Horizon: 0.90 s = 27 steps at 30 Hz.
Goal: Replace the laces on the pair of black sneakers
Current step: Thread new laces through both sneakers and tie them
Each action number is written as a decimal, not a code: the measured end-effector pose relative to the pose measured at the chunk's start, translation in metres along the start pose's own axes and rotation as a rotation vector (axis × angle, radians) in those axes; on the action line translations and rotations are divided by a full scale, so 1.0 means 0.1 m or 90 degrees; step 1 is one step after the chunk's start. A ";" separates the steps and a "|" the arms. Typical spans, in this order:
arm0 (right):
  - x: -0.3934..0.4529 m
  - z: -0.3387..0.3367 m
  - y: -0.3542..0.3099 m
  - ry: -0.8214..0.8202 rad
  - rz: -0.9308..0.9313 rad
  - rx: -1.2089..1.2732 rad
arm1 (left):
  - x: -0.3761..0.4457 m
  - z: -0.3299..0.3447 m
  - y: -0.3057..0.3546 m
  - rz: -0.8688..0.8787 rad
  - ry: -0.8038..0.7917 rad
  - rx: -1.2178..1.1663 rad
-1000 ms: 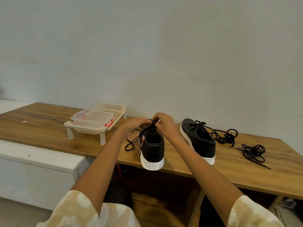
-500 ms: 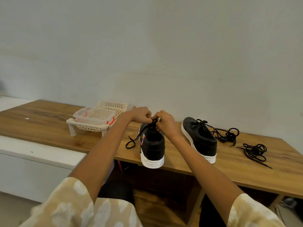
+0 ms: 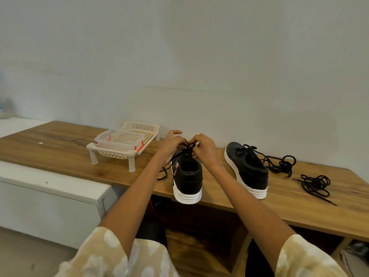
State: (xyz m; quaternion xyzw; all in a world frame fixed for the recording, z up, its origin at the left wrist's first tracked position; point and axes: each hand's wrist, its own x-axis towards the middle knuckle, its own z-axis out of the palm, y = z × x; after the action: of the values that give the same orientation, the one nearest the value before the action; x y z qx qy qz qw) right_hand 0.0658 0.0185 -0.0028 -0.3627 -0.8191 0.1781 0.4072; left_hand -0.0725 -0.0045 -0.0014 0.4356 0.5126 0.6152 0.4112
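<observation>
At the counter's point(image 3: 60, 148) front edge, both hands, left hand point(image 3: 172, 142) and right hand point(image 3: 203, 149), pinch the near sneaker's point(image 3: 187, 176) lace point(image 3: 186, 147): a limp, light cord, probably best gripped close to the knot

The near black sneaker point(image 3: 187, 176) stands upright on its white sole, heel toward me and hanging slightly over the table edge. Its black lace point(image 3: 186, 147) bunches into a knot above the tongue, with loose ends trailing down the shoe's left side onto the wood. The second black sneaker point(image 3: 247, 168) sits to the right, angled, laced, its bow lying on top. Right of it lies one tangled spare lace point(image 3: 283, 163); another tangled lace point(image 3: 315, 184) lies further right.
</observation>
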 end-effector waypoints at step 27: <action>-0.02 0.04 0.05 0.018 -0.032 0.023 | 0.11 -0.43 0.09 0.176 -0.015 0.725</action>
State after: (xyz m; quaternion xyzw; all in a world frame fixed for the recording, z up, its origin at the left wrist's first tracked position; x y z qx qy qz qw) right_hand 0.0660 0.0205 -0.0095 -0.3372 -0.8186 0.1774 0.4298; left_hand -0.1178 -0.0070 0.0051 0.6574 0.6965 0.2857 0.0340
